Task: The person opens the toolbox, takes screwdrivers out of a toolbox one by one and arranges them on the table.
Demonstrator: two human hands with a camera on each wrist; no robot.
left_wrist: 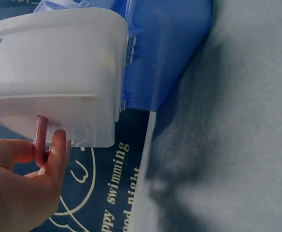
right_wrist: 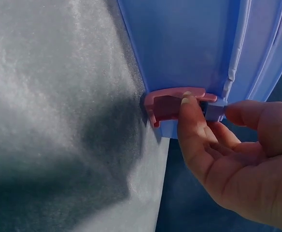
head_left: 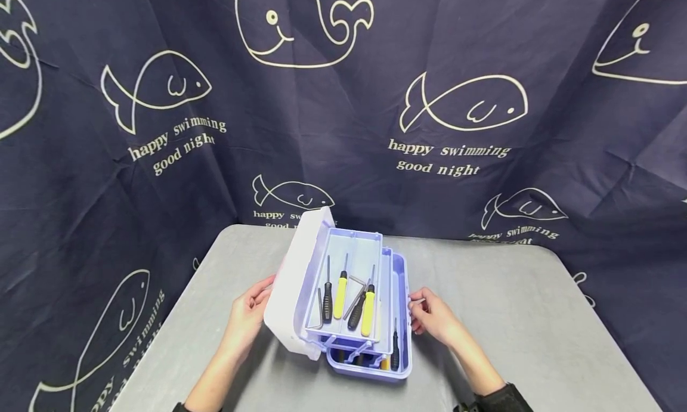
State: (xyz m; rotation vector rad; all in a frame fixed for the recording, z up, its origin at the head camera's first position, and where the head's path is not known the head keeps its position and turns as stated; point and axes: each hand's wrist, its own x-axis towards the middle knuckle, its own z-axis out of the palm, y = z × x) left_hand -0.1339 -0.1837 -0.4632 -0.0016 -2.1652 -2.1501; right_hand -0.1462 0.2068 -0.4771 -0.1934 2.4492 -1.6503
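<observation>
A blue plastic toolbox (head_left: 370, 374) stands with its whitish lid (head_left: 295, 269) raised to the left and its trays fanned out. At the lid's outer face, my left hand (head_left: 244, 316) has its fingers curled round a pink handle (left_wrist: 41, 133). On the box's right side, my right hand (head_left: 437, 321) pinches around a pink latch (right_wrist: 175, 92), with a fingertip on the latch and the thumb at the light blue tab beside it. The upper tray (head_left: 322, 254) holds yellow screwdrivers (head_left: 340, 296), black screwdrivers (head_left: 328, 304) and hex keys (head_left: 320, 307).
Another black screwdriver (head_left: 395, 352) lies in the bottom compartment, where the trays partly hide other tools. The box rests on a grey table (head_left: 499, 293). Behind the table hangs a dark blue curtain (head_left: 354, 114) with fish and whale drawings.
</observation>
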